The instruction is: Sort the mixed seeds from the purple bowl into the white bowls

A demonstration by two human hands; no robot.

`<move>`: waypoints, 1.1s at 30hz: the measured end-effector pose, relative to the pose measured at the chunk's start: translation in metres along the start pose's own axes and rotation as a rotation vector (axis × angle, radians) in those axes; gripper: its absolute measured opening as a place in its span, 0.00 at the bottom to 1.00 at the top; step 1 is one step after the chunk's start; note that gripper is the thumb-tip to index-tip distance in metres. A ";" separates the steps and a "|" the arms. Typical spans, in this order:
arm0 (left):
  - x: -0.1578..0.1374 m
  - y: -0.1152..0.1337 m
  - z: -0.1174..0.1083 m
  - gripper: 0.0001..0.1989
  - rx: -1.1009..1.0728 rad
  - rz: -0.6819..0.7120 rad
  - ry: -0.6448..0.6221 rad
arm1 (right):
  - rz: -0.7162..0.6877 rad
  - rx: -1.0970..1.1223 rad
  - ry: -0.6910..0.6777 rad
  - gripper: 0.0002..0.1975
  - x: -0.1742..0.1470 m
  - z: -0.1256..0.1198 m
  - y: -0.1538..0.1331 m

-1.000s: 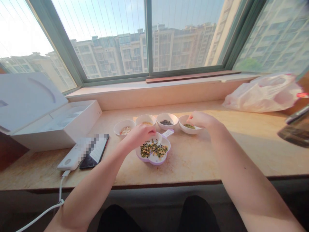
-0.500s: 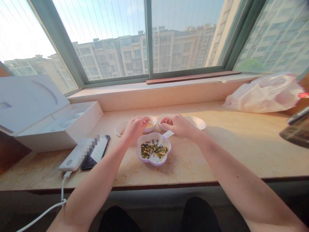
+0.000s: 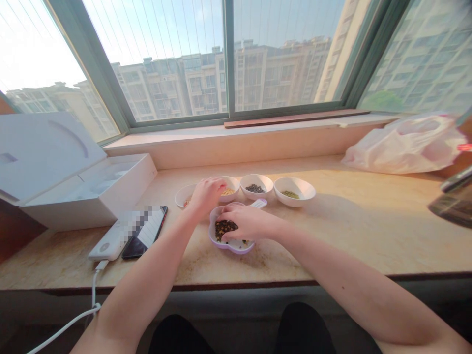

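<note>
My right hand [image 3: 247,222] reaches over a purple-rimmed, flower-shaped dish [image 3: 236,250] with a short handle. Its thumb and fingers are spread apart above mixed dark, green and yellow beans [image 3: 224,227]; nothing shows between them. My left hand [image 3: 208,192] hovers at the edge of a white bowl of yellow beans [image 3: 229,191], its fingers drawn together; whatever they pinch is hidden. Partly behind that hand sits a bowl with reddish contents [image 3: 181,197]. To the right stand a bowl of black beans [image 3: 255,189] and a bowl of green beans [image 3: 291,194].
On the left lie a phone [image 3: 145,233], a white power bank [image 3: 110,241] with a cable, and an opened white box [image 3: 125,189]. A plastic bag [image 3: 405,145] rests at the back right, with a dark shiny object [image 3: 452,201] at the right edge. The window is behind.
My right hand has moved from the black bean bowl toward me and left, over the flower-shaped dish, uncovering the black and green beans. The left hand stays by the yellow beans.
</note>
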State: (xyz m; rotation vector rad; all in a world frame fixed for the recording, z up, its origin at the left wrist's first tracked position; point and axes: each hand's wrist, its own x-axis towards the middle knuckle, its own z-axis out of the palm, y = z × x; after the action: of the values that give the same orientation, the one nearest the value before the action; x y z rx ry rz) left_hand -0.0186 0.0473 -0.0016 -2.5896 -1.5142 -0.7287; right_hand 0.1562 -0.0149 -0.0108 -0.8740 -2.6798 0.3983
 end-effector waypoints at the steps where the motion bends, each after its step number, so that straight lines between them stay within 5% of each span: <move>1: 0.000 0.001 0.000 0.12 0.013 -0.005 -0.011 | -0.005 -0.004 -0.010 0.18 0.001 0.000 -0.001; 13: -0.005 0.008 -0.007 0.13 0.027 -0.028 0.004 | 0.033 0.152 -0.019 0.02 0.009 0.004 0.002; 33: -0.013 0.018 -0.014 0.13 -0.143 -0.039 -0.015 | 0.105 0.310 0.127 0.03 0.003 -0.007 0.012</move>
State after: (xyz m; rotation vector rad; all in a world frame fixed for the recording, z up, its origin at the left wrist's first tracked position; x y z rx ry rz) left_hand -0.0143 0.0240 0.0090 -2.6793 -1.5764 -0.8532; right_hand 0.1627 -0.0027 -0.0078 -0.9116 -2.3782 0.7332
